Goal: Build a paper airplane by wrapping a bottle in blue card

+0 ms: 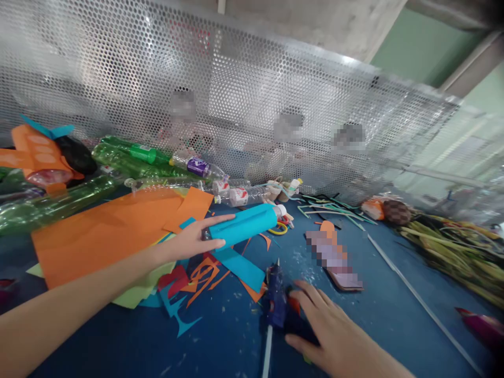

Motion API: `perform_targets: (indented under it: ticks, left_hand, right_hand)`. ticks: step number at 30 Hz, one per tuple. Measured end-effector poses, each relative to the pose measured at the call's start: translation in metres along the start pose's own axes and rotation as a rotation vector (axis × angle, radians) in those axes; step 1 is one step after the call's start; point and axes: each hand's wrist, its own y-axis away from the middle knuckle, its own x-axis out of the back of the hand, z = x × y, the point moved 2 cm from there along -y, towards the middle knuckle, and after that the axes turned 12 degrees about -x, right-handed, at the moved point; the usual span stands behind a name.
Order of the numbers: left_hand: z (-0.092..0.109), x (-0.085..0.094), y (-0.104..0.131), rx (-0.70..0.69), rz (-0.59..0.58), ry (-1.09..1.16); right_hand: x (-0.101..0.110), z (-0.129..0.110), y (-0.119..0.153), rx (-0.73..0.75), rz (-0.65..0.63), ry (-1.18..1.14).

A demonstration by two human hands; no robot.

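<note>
A blue-wrapped bottle [243, 227] is being held at its base end by the left hand [191, 239]; its inside is being hidden by the paper, and its mouth is being closed by a white cap [281, 210]. Green bottles [136, 153] and clear bottles [241, 196] are being kept on their sides along the foot of a perforated panel [252, 89].

The base of the wrapped bottle is being enclosed between the left fingers, one laid along the upper side and the thumb pressed below, while most of its length is being left free to their right. It is being held over paper scraps, near the middle of the surface [232, 341]; whether the surface is being touched by it cannot be told. Its long axis is being tilted slightly, with the capped end being pointed rightward and a little away.

The handle of a glue gun [276, 296] is being spanned by the half-curled fingers of the right hand [328, 323]; how tightly they are being closed cannot be told. Its nozzle is being pointed away, and a white glue stick [268, 349] is being carried at its rear.
</note>
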Motion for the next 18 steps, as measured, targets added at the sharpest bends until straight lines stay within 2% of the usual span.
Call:
perform_targets:
  ticks: [2, 3, 5, 7, 10, 13, 18]
  left_hand:
    - [0.001, 0.001, 0.0, 0.009, -0.029, 0.028]
    - [0.002, 0.0, 0.0, 0.018, -0.05, 0.053]
    - [0.003, 0.0, 0.001, 0.002, -0.091, 0.066]
    - [0.007, 0.001, 0.0, -0.058, -0.122, 0.005]
    - [0.018, 0.003, -0.001, -0.158, -0.167, -0.09]
    - [0.027, 0.006, -0.001, -0.189, -0.22, -0.092]
    - [0.021, 0.009, -0.002, 0.009, -0.285, 0.144]
  right_hand:
    - [0.03, -0.001, -0.014, -0.028, -0.05, -0.079]
    - [0.045, -0.001, -0.024, -0.07, 0.002, -0.116]
    - [0.073, -0.003, -0.047, -0.105, 0.194, -0.164]
    - [0.088, -0.006, -0.069, -0.029, 0.291, -0.123]
    - [0.09, -0.009, -0.094, 0.116, 0.174, -0.102]
    - [0.089, -0.01, -0.104, 0.175, 0.055, -0.18]
    - [0.083, -0.003, -0.108, 0.09, -0.19, -0.451]
